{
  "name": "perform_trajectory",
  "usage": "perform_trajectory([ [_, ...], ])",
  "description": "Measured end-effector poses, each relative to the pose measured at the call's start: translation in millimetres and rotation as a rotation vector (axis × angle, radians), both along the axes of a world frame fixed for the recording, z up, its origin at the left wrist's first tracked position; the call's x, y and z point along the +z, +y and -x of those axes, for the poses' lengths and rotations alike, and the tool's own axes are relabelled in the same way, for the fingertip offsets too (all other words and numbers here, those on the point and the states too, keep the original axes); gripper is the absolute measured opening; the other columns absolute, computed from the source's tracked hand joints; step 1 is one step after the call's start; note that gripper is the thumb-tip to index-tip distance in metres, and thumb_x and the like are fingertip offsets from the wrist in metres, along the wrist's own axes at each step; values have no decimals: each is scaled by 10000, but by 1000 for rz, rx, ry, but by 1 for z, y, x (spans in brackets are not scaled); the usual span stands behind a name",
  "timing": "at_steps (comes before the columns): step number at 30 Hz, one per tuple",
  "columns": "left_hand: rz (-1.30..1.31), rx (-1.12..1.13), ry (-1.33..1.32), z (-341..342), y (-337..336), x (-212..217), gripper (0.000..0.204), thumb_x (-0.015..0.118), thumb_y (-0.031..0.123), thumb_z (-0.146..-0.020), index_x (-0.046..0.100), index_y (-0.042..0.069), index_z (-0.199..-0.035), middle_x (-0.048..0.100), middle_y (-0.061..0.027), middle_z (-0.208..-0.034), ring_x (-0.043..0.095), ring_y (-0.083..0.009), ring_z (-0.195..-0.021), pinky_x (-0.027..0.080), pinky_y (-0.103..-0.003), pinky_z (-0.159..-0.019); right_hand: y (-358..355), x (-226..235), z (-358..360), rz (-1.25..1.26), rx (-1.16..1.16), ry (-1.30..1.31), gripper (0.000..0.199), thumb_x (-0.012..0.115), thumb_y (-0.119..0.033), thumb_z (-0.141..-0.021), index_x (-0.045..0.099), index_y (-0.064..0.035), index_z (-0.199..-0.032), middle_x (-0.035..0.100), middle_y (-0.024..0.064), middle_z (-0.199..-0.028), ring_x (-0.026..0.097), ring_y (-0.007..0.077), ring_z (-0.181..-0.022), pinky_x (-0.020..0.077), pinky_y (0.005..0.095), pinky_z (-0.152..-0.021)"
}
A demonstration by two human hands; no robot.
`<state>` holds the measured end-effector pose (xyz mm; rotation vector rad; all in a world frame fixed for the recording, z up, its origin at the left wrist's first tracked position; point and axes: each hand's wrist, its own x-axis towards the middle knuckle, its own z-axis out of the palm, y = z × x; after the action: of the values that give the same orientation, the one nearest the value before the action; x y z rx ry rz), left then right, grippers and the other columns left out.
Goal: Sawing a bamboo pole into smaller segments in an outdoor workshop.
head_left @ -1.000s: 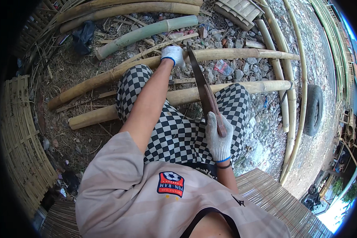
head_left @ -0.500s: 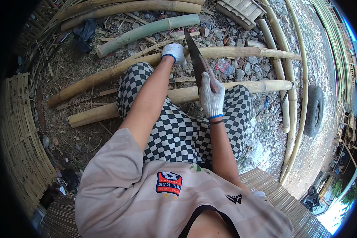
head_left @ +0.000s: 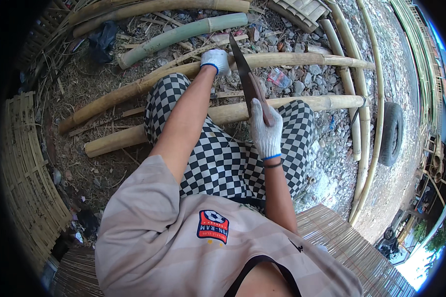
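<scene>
The bamboo pole (head_left: 148, 84) lies across the gravel in front of the seated person's knees, the farther of 2 tan poles running left to right; the nearer pole (head_left: 223, 115) rests over the checkered trousers. The left hand (head_left: 216, 60), in a white knit glove, is clamped down on the far pole, fingers wrapped over its top. The right hand (head_left: 265, 129), also gloved, is closed tight around the reddish wooden handle of a long machete (head_left: 241, 67), whose dark blade points up and away, its tip just beside the left glove.

The main hazard, as I judge it, is that closeness: blade and holding hand sit nearly touching, so a glancing cut or a slip off the round, smooth bamboo skin could carry the edge into the left fingers. The thin glove would offer little protection. The pole sits on loose stones and could roll under a blow, throwing the stroke off line. The knees lie directly under the handle, so a low swing risks the legs. A green bamboo pole (head_left: 183, 32) lies farther off, well clear.
</scene>
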<state>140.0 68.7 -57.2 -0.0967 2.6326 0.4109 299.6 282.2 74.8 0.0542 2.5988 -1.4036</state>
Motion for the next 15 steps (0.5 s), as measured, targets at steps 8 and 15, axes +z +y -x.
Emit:
perform_trajectory([
  [8, -10, -17, 21, 12, 9, 0, 570, 843, 380, -695, 743, 105, -1185, 719, -172, -1251, 698, -325, -1155, 566, -444, -999, -17, -11, 42, 72, 24, 84, 423, 600, -334, -1070, 615, 32, -858, 525, 104, -625, 455, 181, -583, 419, 359, -567],
  [15, 13, 63, 28, -2, -19, 6, 582, 850, 374, -675, 746, 112, -1184, 721, -167, -1248, 697, -332, -1153, 567, -449, -998, 14, 41, -64, 33, 8, 214, 372, 605, -311, -1064, 675, 38, -955, 678, 139, -753, 639, 217, -670, 489, 379, -634],
])
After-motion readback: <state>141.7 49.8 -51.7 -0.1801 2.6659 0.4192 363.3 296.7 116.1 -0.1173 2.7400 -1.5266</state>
